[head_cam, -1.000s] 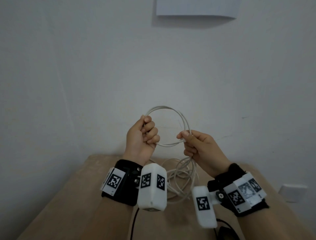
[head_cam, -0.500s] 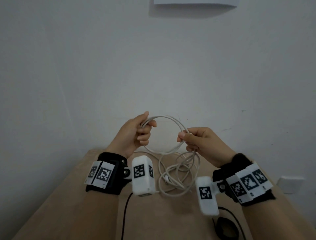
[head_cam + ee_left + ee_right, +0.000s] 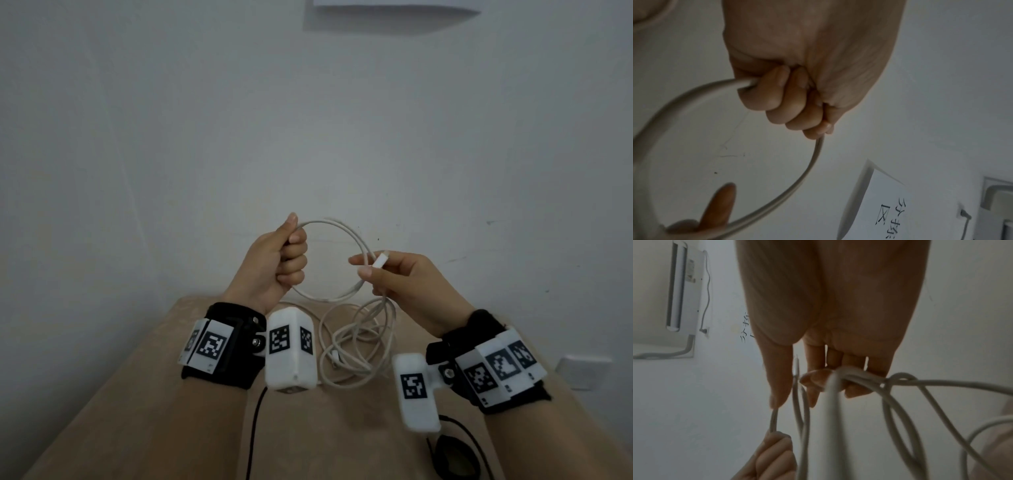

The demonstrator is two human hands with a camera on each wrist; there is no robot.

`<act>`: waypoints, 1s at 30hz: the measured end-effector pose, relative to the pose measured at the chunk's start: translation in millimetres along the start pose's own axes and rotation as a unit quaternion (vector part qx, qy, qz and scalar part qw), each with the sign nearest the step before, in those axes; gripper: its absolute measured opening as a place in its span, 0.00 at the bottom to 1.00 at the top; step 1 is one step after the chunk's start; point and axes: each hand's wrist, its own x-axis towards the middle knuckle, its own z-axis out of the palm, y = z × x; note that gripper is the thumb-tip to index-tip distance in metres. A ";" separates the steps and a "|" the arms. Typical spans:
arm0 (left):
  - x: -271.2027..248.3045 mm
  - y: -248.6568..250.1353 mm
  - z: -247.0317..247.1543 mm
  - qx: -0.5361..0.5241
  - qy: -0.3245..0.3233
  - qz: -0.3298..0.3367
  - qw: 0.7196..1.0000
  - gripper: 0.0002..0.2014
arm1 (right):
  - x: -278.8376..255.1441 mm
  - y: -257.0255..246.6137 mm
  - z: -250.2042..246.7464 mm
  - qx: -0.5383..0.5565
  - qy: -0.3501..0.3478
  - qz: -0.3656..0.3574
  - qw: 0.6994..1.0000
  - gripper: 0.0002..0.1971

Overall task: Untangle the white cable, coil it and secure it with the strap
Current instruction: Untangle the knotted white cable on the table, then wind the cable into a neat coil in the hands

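Since a second ago the hands have drawn apart and the loop between them has widened. The left hand point(image 3: 277, 260), at centre left of the head view, is now closed in a fist round the left side of the loop, where half a second ago its fingers were partly lifted. The right hand point(image 3: 404, 284), at centre right, pinches the white cable point(image 3: 346, 236) where the loop crosses itself, and the white plug end point(image 3: 381, 259), not visible before, now sticks up above its fingers. That suggests one end has been found and the first turn of the coil is set, so untangling looks underway rather than done.

Below the hands, the rest of the cable hangs from the right hand in a loose tangle resting on the bench point(image 3: 144, 394). No container is in view, and I cannot make out a strap.
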 end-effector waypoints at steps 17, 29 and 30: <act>-4.4 2.5 -0.3 0.236 -0.002 0.025 0.971 0.20 | 0.9 5.4 -9.1 -0.091 -0.009 0.018 0.996 0.17; -6.8 -10.5 31.0 0.598 -0.077 0.026 0.797 0.22 | 0.4 -2.7 8.7 -0.250 -0.072 0.049 0.964 0.13; -6.5 -10.7 29.2 0.587 -0.083 0.034 0.805 0.22 | 0.7 -2.0 9.0 -0.249 -0.067 0.047 0.965 0.13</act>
